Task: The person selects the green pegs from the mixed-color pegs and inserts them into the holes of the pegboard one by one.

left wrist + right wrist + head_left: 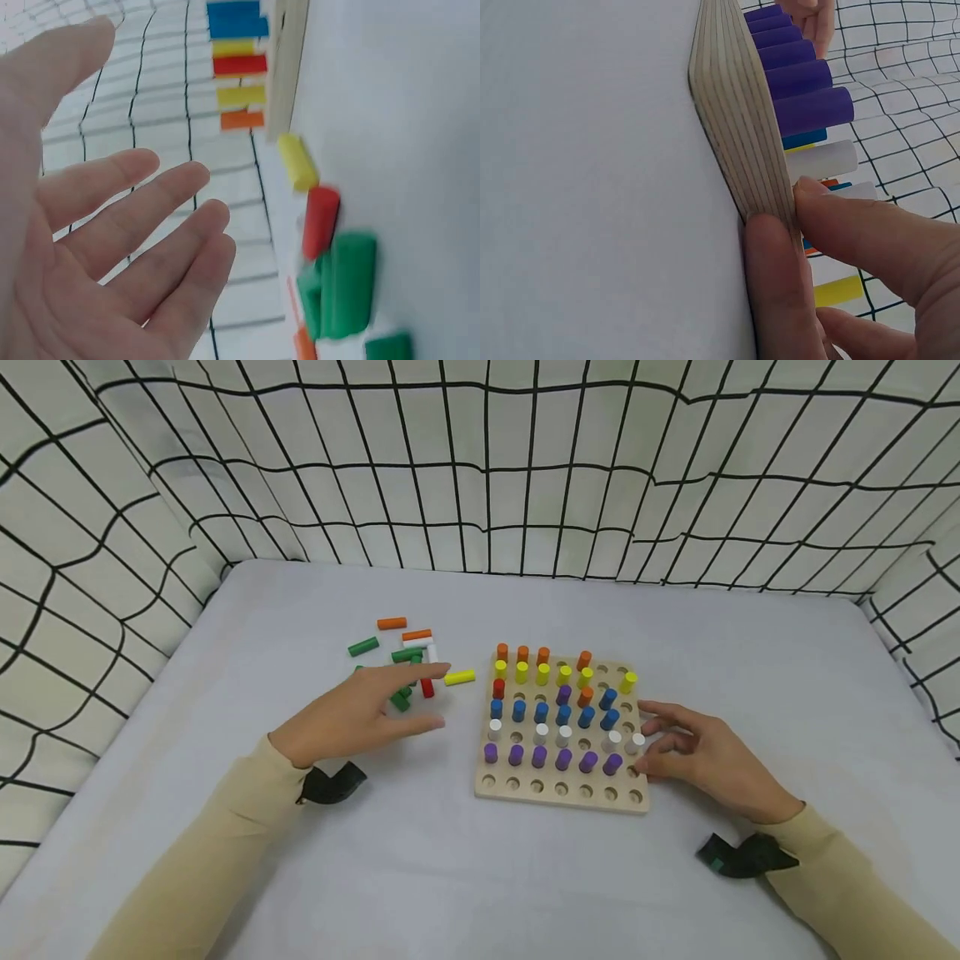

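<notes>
A wooden pegboard (558,802) lies on the table, with rows of orange, yellow, blue, white and purple pegs standing in it, plus a few of mixed colour. My right hand (697,752) grips its right edge. In the right wrist view the thumb lies by the top face near a white peg (825,159), and a finger is against the layered side (735,112). My left hand (360,714) hovers with relaxed fingers apart and nothing in them. Beneath and beyond it lie loose pegs: green (363,647), red (427,687), yellow (460,677), orange (392,623) and white.
The nearest row of holes (537,787) has no pegs, and other holes are bare among the rows. White cloth (420,877) covers the table. A black grid-lined white curtain (510,468) hangs behind and along both sides.
</notes>
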Demonstrator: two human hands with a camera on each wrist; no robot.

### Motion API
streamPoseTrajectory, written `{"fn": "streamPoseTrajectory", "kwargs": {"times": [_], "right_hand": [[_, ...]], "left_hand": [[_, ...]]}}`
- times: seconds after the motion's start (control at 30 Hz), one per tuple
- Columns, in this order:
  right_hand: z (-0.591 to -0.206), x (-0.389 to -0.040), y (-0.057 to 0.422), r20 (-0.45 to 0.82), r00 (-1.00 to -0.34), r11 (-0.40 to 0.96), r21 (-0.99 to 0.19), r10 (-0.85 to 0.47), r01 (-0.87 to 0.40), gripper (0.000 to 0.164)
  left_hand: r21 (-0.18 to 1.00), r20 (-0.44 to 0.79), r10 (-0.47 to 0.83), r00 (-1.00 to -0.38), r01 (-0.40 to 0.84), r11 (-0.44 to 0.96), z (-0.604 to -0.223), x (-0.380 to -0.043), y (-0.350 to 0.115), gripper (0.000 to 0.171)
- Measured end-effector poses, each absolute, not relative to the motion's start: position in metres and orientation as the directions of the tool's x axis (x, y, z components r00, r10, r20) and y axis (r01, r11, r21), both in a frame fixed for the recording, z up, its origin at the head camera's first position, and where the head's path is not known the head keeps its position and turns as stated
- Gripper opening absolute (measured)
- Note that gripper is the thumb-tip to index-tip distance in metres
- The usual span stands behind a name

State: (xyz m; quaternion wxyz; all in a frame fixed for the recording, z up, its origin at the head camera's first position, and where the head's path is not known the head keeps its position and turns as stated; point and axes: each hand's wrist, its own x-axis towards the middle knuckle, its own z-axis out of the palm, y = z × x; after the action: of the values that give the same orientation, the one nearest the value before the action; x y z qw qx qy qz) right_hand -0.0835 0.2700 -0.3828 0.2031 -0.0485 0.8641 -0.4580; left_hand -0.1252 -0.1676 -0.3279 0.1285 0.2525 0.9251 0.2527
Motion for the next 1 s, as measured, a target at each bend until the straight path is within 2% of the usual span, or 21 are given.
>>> {"fn": "streamPoseTrajectory", "kwargs": {"times": [0.23,0.6,0.83,1.0], "right_hand": [[-0.383,-0.082,0.269,-0.284,-0.923,0.583,-0.808,-0.26,0.084,0.078],[-0.382,-0.083,0.269,-0.29,-0.92,0.58,-0.81,-0.264,0.089,0.078],[-0.383,-0.083,0.269,-0.294,-0.917,0.564,-0.82,-0.269,0.098,0.078],[-0.383,-0.084,0.271,-0.298,-0.917,0.569,-0.816,-0.266,0.1,0.08]], "left_hand": [[0.558,-0.008,0.433,-0.901,0.355,0.75,-0.325,-0.136,-0.192,0.06],[0.62,0.048,0.3,-0.953,0.264,0.739,-0.337,-0.15,-0.229,0.047],[0.68,0.041,0.167,-0.985,0.15,0.718,-0.343,-0.157,-0.241,0.06],[0.662,-0.02,0.132,-0.991,0.086,0.745,-0.344,-0.16,-0.241,0.063]]}}
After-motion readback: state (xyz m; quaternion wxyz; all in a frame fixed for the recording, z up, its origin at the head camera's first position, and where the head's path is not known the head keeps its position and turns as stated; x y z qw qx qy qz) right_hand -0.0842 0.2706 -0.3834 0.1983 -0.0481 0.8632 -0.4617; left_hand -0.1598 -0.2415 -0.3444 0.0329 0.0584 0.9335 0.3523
